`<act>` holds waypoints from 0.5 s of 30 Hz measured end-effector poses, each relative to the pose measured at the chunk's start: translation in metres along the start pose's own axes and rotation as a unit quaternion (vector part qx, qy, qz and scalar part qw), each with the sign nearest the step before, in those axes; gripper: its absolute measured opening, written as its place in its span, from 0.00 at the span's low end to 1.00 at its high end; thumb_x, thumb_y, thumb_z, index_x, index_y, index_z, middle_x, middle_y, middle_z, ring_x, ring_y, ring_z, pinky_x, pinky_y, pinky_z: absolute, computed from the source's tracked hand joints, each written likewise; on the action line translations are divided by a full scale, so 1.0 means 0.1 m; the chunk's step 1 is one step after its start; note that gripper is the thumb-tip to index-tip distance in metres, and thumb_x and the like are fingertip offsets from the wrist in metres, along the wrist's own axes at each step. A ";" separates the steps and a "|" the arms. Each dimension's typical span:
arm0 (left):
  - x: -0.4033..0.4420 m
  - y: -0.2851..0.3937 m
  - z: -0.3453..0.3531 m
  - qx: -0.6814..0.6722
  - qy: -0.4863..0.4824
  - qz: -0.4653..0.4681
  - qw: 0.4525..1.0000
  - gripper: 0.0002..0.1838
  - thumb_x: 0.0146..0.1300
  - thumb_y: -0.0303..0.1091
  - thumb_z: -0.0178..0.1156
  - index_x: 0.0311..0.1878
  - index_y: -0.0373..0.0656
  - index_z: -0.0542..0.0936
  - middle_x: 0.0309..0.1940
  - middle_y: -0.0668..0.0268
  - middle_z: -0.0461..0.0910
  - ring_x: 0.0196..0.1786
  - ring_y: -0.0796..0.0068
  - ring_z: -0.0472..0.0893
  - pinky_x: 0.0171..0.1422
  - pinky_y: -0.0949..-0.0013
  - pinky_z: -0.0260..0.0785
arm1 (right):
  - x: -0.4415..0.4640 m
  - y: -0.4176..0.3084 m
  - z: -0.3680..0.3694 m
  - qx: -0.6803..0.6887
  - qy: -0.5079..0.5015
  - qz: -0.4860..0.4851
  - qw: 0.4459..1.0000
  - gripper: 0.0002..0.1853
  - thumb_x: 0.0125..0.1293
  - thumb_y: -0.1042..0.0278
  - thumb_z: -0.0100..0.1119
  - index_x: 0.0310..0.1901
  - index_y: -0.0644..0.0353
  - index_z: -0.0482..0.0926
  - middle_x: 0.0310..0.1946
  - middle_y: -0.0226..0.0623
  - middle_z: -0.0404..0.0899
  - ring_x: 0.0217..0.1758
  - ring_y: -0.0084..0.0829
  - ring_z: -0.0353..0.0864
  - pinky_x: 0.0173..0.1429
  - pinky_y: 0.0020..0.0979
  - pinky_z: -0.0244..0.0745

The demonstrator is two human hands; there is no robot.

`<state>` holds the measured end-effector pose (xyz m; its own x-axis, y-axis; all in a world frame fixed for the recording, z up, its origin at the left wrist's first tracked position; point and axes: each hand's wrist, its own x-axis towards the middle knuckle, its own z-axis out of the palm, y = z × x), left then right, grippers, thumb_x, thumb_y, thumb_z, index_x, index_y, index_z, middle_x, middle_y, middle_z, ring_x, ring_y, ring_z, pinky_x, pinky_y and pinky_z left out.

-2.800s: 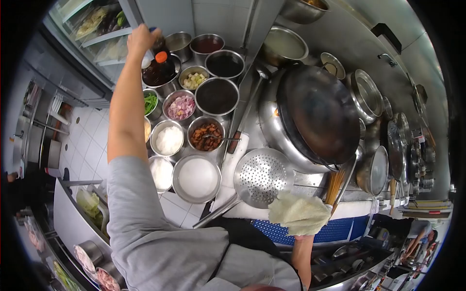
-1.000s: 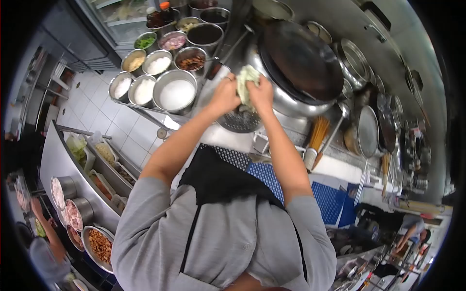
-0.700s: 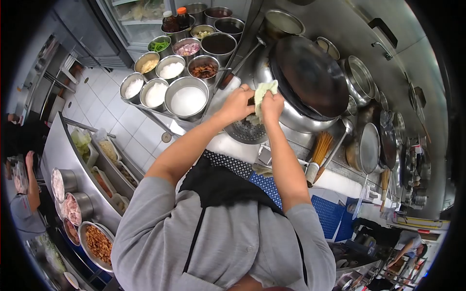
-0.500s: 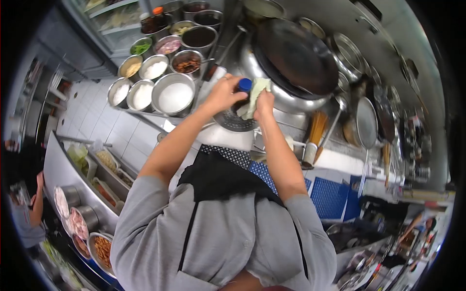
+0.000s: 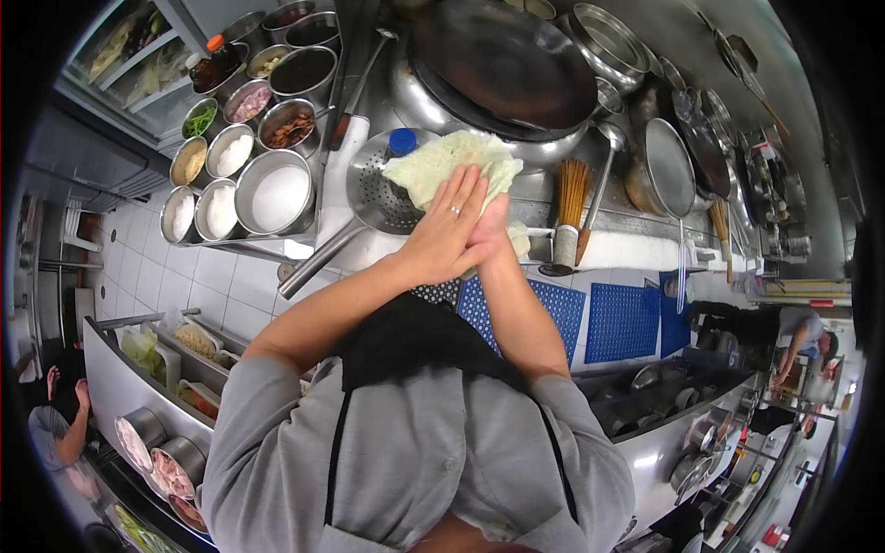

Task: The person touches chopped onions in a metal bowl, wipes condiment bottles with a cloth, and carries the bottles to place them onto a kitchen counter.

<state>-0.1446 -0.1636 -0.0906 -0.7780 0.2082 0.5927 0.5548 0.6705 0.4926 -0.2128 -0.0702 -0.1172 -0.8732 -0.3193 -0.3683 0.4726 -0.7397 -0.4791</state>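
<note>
My left hand (image 5: 446, 230) lies flat with its fingers stretched out, pressed over my right hand and the lower edge of a pale green-yellow cloth (image 5: 450, 157). Beneath it my right hand (image 5: 494, 230) holds the cloth from below; its fingers are mostly hidden. To the left of the cloth is a blue-capped bottle (image 5: 403, 142), over the bowl of a perforated strainer ladle (image 5: 369, 189). The cloth covers part of the bottle and of the ladle. The ladle's long handle points toward the lower left.
A big dark wok (image 5: 502, 69) sits on the stove beyond my hands. Metal pots (image 5: 275, 192) of ingredients stand at the left. A bamboo brush (image 5: 570, 207) and a ladle (image 5: 604, 166) lie at the right. Other people (image 5: 64, 424) stand at both sides.
My left hand has let go of the blue-capped bottle, now over the strainer ladle, and moved onto the cloth and my right hand. The cloth is spread wider. The view has shifted.
</note>
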 end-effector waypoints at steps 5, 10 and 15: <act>-0.39 -0.07 -0.19 -0.130 -0.064 0.001 0.990 0.30 0.61 0.37 0.64 0.66 0.37 0.72 0.66 0.45 0.70 0.69 0.44 0.69 0.74 0.51 0.59 | 0.12 -0.11 -0.14 0.007 -0.144 0.014 0.989 0.36 0.74 0.34 0.34 0.66 0.58 0.68 0.62 0.45 0.74 0.65 0.45 0.75 0.68 0.47 0.71; -0.18 -0.78 -0.26 -0.069 0.208 -0.161 0.962 0.19 0.54 0.24 0.62 0.52 0.37 0.79 0.49 0.53 0.79 0.53 0.52 0.78 0.62 0.57 0.69 | 0.27 -0.08 0.13 -0.159 -0.116 -0.035 0.980 0.31 0.77 0.39 0.39 0.63 0.60 0.71 0.57 0.41 0.77 0.58 0.37 0.79 0.61 0.37 0.76; -0.02 -1.17 -0.10 -0.054 0.179 -0.200 0.962 0.25 0.54 0.29 0.63 0.57 0.35 0.73 0.52 0.48 0.77 0.56 0.45 0.76 0.62 0.52 0.67 | 0.62 0.14 0.45 -0.485 -0.038 -0.115 0.866 0.20 0.71 0.54 0.55 0.52 0.64 0.79 0.54 0.43 0.78 0.54 0.31 0.79 0.54 0.33 0.74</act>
<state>-0.2052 -0.2494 -0.1433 -0.7953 -0.3229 0.5131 0.2742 0.5632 0.7795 -0.2656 -0.1269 -0.1112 -0.9458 -0.2942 -0.1378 0.1305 0.0445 -0.9905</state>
